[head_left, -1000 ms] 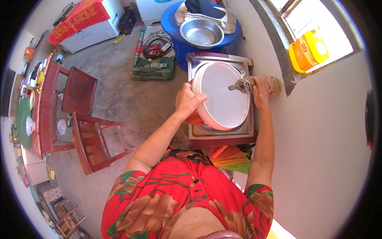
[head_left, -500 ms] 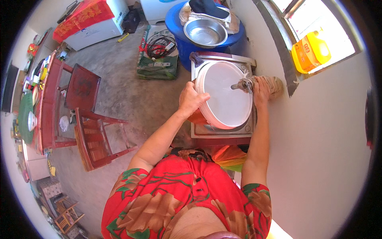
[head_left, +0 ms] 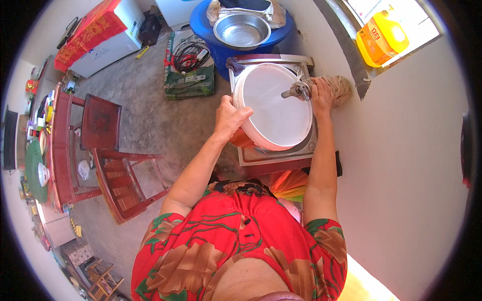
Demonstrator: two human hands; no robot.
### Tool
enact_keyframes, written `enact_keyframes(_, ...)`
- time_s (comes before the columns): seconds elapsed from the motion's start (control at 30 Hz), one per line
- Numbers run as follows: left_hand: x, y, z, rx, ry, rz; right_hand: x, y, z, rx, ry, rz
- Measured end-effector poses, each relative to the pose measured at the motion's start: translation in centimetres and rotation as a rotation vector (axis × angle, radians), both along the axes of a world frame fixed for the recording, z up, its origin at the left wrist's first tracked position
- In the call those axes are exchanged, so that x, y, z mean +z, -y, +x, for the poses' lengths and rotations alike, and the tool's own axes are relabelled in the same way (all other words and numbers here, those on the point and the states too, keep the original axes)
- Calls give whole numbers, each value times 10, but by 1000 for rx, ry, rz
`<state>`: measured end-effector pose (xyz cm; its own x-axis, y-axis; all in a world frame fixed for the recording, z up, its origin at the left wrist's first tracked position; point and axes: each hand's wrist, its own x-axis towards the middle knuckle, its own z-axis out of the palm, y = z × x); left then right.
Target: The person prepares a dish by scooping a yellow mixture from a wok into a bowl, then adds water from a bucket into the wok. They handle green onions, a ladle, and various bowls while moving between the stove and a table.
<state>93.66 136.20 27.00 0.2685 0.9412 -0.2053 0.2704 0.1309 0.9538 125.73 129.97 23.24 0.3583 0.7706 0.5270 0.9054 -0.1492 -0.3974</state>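
A large bucket (head_left: pixel 278 108), white inside with a reddish outside, stands tilted over a metal sink (head_left: pixel 307 145). My left hand (head_left: pixel 232 120) is closed on its left rim, thumb over the edge and fingers outside. A metal tap (head_left: pixel 297 91) reaches over the bucket's right side; whether water runs from it I cannot tell. My right hand (head_left: pixel 322 97) is closed around the tap's base, beside a beige cloth wrapping (head_left: pixel 342 91) at the wall. Part of its grip is hidden.
Beyond the sink, a metal basin (head_left: pixel 242 31) sits on a blue barrel (head_left: pixel 201 25). A yellow jug (head_left: pixel 382 39) stands on the windowsill at right. On the floor lies a green sack (head_left: pixel 188 83) with a coiled black cable (head_left: pixel 190 57). A wooden chair (head_left: pixel 125 185) stands left.
The view has shifted, so the sink, bucket and tap sit slightly higher and further left. Both hands keep their places on the bucket and at the tap.
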Motion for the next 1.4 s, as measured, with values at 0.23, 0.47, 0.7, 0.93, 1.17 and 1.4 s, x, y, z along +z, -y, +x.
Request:
enact_keyframes(0.23, 15, 4, 1, 0, -2, -13, 6, 1, -6, 7, 0, 34)
enact_keyframes(0.47, 2, -1, 0, -7, 29, -17, -5, -3, 4, -11, 9, 17)
enact_keyframes(0.7, 4, 1, 0, -18, 60, -45, -1, 1, -2, -33, -18, 8)
enact_keyframes(0.93, 9, 2, 1, -13, 73, -31, -5, -3, 5, -3, 2, 45)
enact_keyframes(1.17, 4, -1, -1, -59, 83, -15, -1, -2, 2, -5, 3, 38)
enact_keyframes(1.4, 9, 2, -2, -13, 67, 3, -1, -1, -1, -15, 3, 33)
